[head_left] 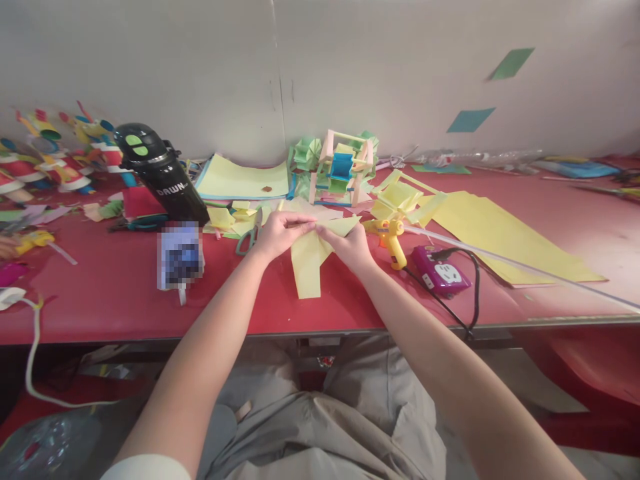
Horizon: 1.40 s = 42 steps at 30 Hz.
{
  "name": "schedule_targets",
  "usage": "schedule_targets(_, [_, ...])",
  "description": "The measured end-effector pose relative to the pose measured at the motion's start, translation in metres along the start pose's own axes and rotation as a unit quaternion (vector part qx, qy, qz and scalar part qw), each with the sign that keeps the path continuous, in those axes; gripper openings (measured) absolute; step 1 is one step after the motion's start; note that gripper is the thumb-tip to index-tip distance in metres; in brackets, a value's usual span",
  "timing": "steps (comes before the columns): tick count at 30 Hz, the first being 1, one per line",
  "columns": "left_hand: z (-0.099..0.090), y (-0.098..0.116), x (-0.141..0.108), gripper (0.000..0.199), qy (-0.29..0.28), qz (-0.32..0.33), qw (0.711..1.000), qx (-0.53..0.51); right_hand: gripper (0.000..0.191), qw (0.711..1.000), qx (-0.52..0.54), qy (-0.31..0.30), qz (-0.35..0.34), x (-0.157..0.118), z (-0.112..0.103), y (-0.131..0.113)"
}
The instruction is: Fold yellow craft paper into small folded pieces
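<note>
Folded yellow paper (306,267) is pinched between both my hands just above the red table, with one flat strip of it hanging down toward me. My left hand (280,233) closes on its upper left part, fingertips together. On the upper right, my right hand (351,248) grips the same sheet between thumb and fingers. The two thumbs nearly meet at the middle fold. Beside my left hand lie green-handled scissors (246,241), partly hidden. A yellow glue gun (393,240) lies right of my right hand.
A black bottle (160,177) stands back left. Behind my hands is a paper-and-stick model (343,167). Yellow sheets (505,233) and a purple power socket (443,272) with a black cord lie to the right. At the far left, another person's hand (7,248) is near a second glue gun (34,241).
</note>
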<state>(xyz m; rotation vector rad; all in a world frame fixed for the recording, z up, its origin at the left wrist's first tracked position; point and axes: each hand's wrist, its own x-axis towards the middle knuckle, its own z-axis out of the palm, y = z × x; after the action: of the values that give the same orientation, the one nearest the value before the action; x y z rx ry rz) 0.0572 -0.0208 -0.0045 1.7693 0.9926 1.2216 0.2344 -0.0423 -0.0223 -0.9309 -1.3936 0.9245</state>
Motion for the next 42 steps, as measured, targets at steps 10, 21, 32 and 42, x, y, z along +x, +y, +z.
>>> schedule_targets(10, [0.000,-0.001,0.000,0.027,0.020,0.015,0.999,0.037,0.043,0.999,0.025,-0.020,0.022,0.001,0.001,0.004])
schedule_targets(21, [0.001,0.004,-0.002,0.023,0.022,0.017,0.998,0.053,0.044,0.999,0.034,-0.022,0.016,0.001,0.001,0.007])
schedule_targets(32, [0.001,-0.003,0.000,0.026,0.003,-0.001,1.000,0.007,0.041,0.998,0.053,-0.020,0.019,0.002,0.000,0.006])
schedule_targets(42, [-0.003,-0.013,0.006,0.038,0.058,-0.106,0.984,-0.128,0.038,0.997,-0.006,0.066,0.027,0.004,-0.003,0.009])
